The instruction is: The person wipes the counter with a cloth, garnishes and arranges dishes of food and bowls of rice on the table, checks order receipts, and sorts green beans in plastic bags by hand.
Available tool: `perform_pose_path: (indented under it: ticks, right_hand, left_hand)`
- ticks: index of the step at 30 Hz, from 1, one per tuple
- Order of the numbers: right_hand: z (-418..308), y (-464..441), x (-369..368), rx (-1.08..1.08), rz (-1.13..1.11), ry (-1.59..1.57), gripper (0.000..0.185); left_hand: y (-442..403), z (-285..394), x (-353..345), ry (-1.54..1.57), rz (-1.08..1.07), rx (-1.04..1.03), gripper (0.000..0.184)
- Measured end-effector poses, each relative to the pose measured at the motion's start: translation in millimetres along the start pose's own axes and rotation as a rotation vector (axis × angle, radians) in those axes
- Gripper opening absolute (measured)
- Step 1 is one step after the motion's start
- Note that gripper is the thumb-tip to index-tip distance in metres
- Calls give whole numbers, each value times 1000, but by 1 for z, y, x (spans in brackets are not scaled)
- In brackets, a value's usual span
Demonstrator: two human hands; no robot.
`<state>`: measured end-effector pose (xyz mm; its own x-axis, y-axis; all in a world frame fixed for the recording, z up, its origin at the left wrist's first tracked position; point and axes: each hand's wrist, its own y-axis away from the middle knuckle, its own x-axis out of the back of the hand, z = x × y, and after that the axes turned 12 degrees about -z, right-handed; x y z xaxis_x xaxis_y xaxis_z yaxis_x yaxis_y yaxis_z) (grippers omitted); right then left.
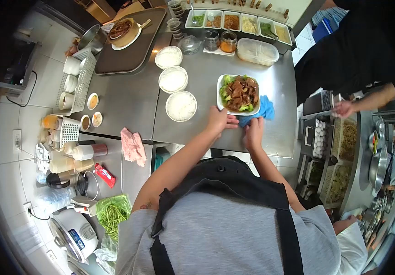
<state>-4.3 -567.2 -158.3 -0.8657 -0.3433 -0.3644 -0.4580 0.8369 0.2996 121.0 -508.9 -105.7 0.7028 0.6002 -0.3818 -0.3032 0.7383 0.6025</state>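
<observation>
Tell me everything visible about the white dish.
The white dish is squarish with rounded corners, ceramic-looking, heaped with glossy brown meat and broccoli. It rests on the steel counter, apparently level. The left hand seems to touch its near left corner; the blue cloth lies against its near right side, with the right hand at that cloth.

A square white dish [218,94] sits upright on the metal counter [183,136], heaped with glossy brown meat [242,91] edged by green broccoli [247,108]. A crumpled blue cloth [266,108] lies at its near right corner.
</observation>
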Motion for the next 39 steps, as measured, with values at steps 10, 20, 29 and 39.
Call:
perform_pose_path:
  ticks: [10, 20, 29, 39]
  right_hand:
    - [-2, -11, -27, -257, -648, 311, 16]
    - [-27, 4, -62, 101, -696, 790, 15]
    - [-7, -15, -46, 385, -848, 1375, 20]
    - [-18, -47, -56, 101, -1036, 1362, 12]
  left_hand:
    - [25, -35, 46, -795, -20, -502, 27]
    - [94, -39, 86, -849, 372, -487, 37]
    - [101, -63, 119, -975, 493, -648, 23]
    - [103, -55, 121, -899, 536, -332, 20]
